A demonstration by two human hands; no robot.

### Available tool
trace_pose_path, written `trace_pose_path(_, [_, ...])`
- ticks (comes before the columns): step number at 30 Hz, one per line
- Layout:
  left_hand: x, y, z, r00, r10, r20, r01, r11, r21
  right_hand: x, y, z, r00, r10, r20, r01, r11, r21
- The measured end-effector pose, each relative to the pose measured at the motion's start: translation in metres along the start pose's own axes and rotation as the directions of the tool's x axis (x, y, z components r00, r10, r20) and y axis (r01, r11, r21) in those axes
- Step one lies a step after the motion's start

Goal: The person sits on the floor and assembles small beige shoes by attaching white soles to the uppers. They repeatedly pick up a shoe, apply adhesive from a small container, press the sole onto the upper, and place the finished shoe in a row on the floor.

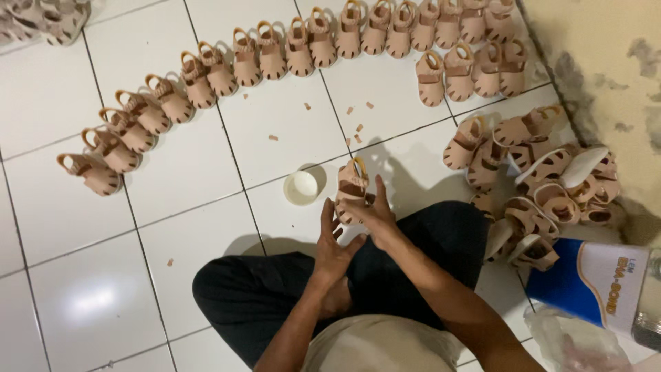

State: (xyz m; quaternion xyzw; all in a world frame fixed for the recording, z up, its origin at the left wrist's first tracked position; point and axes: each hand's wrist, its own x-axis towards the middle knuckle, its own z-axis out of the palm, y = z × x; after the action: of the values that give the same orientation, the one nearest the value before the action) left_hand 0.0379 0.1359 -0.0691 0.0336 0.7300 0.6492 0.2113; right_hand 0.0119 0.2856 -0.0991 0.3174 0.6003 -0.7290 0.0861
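A small beige child's sandal (352, 184) stands upright on the white tiled floor (186, 172) in front of my crossed legs. My right hand (374, 210) grips its lower side, fingers wrapped around the sole. My left hand (332, 246) rests against the sandal's bottom edge with fingers spread upward. A small white round lid or cup (301, 187) sits just left of the sandal.
A long curved row of matching beige sandals (206, 72) runs from far left to top right. A loose pile of sandals and soles (544, 186) lies at right beside a stained wall (606, 69). A blue and white can (592, 282) and a plastic bag (571, 341) sit at lower right.
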Motion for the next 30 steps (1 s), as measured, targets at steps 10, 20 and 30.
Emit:
trace_pose_path(10, [-0.016,-0.034,-0.031,0.945,-0.322,0.055,0.321,0.947,0.036,0.139,-0.113,-0.1,0.691,-0.718,-0.079,0.404,0.474,-0.782])
trace_pose_path(20, [-0.023,-0.097,-0.046,0.937,-0.346,-0.039,0.339,0.933,-0.124,0.174,-0.093,-0.088,0.741,-0.649,-0.17,0.299,0.545,-0.783])
trace_pose_path(30, [-0.008,-0.084,-0.043,0.92,-0.39,0.028,0.391,0.918,-0.059,0.198,-0.119,-0.102,0.657,-0.735,-0.169,0.203,0.388,-0.899])
